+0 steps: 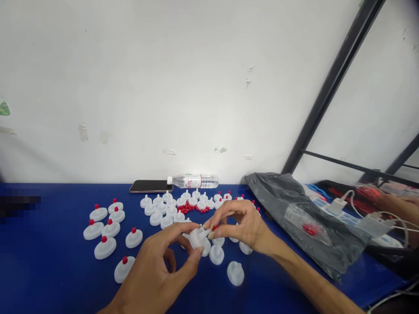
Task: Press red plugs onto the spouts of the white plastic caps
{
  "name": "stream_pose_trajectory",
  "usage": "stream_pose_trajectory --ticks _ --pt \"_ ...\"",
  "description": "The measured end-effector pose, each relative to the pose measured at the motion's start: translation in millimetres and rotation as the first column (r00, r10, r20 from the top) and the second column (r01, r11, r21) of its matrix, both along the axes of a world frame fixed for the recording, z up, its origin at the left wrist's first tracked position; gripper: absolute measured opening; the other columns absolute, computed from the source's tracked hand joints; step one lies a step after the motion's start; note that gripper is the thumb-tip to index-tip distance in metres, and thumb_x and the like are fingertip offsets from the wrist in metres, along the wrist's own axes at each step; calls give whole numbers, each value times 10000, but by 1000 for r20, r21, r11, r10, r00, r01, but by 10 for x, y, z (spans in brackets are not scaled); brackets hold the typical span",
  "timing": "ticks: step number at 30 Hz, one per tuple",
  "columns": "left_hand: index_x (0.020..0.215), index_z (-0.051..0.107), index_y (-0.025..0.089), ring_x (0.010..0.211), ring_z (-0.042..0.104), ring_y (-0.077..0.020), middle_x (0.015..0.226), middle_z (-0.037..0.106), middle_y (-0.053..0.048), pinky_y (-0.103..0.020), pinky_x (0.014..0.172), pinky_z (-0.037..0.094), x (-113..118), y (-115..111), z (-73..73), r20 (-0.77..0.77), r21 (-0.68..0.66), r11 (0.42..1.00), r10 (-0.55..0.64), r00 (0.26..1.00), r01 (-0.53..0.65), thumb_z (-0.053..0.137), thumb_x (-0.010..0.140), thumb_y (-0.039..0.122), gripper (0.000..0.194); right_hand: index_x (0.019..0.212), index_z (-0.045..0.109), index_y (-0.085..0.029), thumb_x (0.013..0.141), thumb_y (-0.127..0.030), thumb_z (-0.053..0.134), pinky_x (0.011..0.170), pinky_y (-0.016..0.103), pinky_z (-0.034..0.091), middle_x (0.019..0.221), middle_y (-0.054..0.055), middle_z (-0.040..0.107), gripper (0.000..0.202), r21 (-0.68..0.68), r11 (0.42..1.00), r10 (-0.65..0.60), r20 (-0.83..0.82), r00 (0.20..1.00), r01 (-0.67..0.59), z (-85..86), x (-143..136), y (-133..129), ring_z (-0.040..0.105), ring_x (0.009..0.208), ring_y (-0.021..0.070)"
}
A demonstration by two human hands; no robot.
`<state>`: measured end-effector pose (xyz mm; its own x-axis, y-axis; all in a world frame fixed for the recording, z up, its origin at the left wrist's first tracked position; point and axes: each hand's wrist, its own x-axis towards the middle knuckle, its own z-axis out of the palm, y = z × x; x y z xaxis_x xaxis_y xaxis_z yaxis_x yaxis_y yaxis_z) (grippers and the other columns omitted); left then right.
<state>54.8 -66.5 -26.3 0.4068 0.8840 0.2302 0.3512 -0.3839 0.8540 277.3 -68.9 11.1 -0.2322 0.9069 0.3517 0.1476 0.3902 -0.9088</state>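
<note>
Red is showing at the fingertips of the right hand (244,224), whose thumb and forefinger are pinching a small cap (214,227) at the spout of a white nozzle piece (196,238). The left hand (163,266) is pinching that piece by its round base, and both hands are holding it above the front half of the blue table (62,285). For a good fit, the left grip should probably be keeping the base from turning while the right is pressing straight along the spout (a slanted push could be leaving the cap crooked). Whether the cap is fully seated, I cannot tell. Toward the left edge, finished pieces (105,247) are standing with caps upright, a useful pattern; loose caps (188,208) are lying nearer the back edge, within easy reach.
</note>
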Motion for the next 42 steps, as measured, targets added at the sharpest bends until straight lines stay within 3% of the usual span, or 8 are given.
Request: stream_pose_trajectory --ticks 7,11,14,21,25,28,37,42 --pt "1289 633 312 531 580 -91 1063 748 -7 -210 506 516 -18 55 -87 -19 -68 997 -35 999 34 615 914 577 460 810 787 -212 688 -218 907 586 217 479 847 20 805 171 -15 1000 1 8 1000 -1 -91 -23 31 732 750 154" --pt "1406 555 286 581 633 -132 1197 740 -75 -235 470 530 12 68 -159 191 -208 965 -123 974 162 623 926 547 551 789 793 -209 699 -223 900 579 207 472 841 16 793 141 20 1000 12 48 999 -13 -88 -73 12 694 699 127" --pt "1404 560 254 743 704 -198 1260 720 -101 -275 567 589 28 80 -175 382 -260 925 -165 909 277 676 900 519 581 779 797 -204 703 -206 896 581 207 461 853 20 786 125 96 994 51 99 994 -61 -72 -131 -28 683 714 126" --pt "1322 637 298 1062 706 -303 1225 743 -57 -319 734 614 -12 113 -126 474 -313 868 -209 855 386 754 843 509 537 785 786 -188 756 -186 858 553 198 458 840 28 770 78 223 968 85 157 984 -119 -112 -187 -86 657 694 118" --pt "1374 590 324 1001 709 -267 1284 713 -49 -330 773 614 -12 96 -110 398 -307 884 -217 891 352 768 838 471 584 812 776 -175 782 -172 833 561 195 476 825 36 767 64 289 949 81 176 981 -130 -154 -180 -65 648 676 116" --pt "1362 603 267 844 717 -214 1247 725 -78 -338 782 615 8 88 -100 304 -305 911 -181 935 276 761 840 454 577 840 772 -159 817 -186 805 580 205 489 843 63 774 48 355 918 105 211 972 -176 -168 -193 -52 665 712 135" --pt "1045 763 196 798 753 -240 871 805 -60 -205 545 536 126 12 -90 478 -392 879 -55 877 270 895 613 295 462 884 770 -171 854 -223 772 618 204 524 870 51 765 60 375 900 128 258 958 -222 -177 -218 -106 662 709 122" --pt "1159 725 216 835 739 -249 1016 782 -90 -228 513 560 79 16 -82 421 -376 871 -145 895 318 826 742 499 514 936 802 -207 840 -262 793 611 212 509 808 18 749 110 305 940 54 310 949 -153 43 -154 -185 625 646 108"
